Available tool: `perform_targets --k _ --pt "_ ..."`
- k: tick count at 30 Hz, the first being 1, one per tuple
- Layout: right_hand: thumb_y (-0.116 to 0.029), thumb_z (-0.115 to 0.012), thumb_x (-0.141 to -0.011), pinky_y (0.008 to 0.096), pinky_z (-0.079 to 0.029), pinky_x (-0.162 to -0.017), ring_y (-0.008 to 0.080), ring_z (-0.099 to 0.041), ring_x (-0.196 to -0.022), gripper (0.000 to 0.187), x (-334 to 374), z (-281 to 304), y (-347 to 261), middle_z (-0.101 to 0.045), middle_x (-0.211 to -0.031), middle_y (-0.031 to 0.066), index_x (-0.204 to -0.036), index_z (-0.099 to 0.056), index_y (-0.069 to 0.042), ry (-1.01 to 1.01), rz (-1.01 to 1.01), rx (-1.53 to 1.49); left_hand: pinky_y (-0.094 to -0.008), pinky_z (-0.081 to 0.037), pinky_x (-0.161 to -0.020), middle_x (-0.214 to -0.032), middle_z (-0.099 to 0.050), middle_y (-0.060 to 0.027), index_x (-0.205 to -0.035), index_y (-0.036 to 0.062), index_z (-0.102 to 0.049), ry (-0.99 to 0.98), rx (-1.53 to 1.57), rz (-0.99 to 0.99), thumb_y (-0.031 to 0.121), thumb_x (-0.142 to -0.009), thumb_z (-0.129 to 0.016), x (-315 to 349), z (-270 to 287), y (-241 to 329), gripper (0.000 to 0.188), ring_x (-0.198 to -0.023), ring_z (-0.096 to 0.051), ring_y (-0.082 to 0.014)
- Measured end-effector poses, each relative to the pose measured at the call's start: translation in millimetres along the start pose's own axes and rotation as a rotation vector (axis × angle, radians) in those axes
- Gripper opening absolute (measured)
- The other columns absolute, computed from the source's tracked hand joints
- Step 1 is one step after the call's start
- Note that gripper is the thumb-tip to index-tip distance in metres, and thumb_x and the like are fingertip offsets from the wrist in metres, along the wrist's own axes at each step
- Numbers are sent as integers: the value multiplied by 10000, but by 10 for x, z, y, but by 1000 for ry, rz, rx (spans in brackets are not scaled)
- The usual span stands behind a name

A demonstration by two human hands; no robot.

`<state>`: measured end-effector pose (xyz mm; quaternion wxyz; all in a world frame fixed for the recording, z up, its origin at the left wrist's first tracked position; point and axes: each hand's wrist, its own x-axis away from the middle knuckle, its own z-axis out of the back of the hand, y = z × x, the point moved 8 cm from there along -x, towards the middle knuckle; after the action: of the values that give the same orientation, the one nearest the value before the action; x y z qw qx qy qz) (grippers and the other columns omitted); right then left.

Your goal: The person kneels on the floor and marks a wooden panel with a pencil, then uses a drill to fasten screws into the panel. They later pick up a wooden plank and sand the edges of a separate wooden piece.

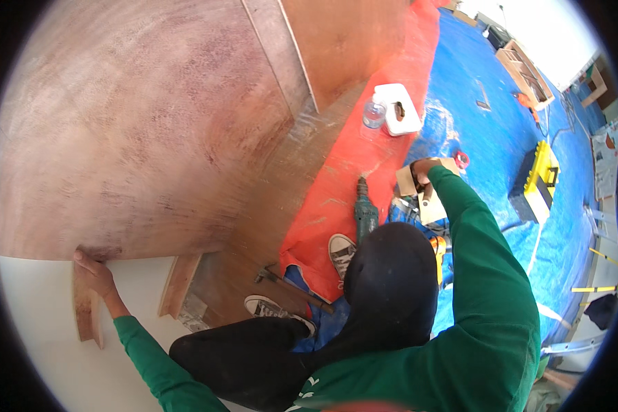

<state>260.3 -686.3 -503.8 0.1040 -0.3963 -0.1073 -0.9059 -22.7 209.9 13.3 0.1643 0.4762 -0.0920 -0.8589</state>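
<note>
My left hand (95,272) is at the lower edge of a large, stained brown wooden panel (144,137), its fingers bent against that edge. Just below it is the top of a narrow curved wood piece (86,312). On the other side, my right arm stretches out, and my right hand (426,169) is bent down over an opened cardboard box (405,182). The fingers are curled and partly hidden, so what they hold is unclear. Close to that hand, a dark green power drill (366,213) lies on red sheeting beside my raised knee.
A hammer (292,288) lies by my shoes. A clear bottle (373,114) and a white container (399,110) stand on the red sheet (329,182). Farther right are a red tape roll (461,160), a black-and-yellow toolbox (537,182) and a wooden frame (525,74) on blue tarp (487,130).
</note>
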Motion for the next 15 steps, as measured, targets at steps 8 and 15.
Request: perform_targets --k 8,15 --pt "-116 -757 -857 478 -630 -829 372 -783 -1003 162 416 194 -246 -807 -1079 162 -1005 -818 -97 369 159 113 -473 -497 -947 -1167 -626 -319 -1221 -161 -577 117 -45 117 624 -1161 -298 86 9 360 835 -1019 -573 -395" --pt "-167 -704 -877 468 -614 -862 299 -768 -1068 135 642 34 -311 -775 -1096 76 -927 -827 -193 449 420 302 -499 -480 -947 -1163 -620 -339 -1226 -161 -595 16 -25 113 655 -1145 -315 97 -54 343 866 -1043 -590 -414"
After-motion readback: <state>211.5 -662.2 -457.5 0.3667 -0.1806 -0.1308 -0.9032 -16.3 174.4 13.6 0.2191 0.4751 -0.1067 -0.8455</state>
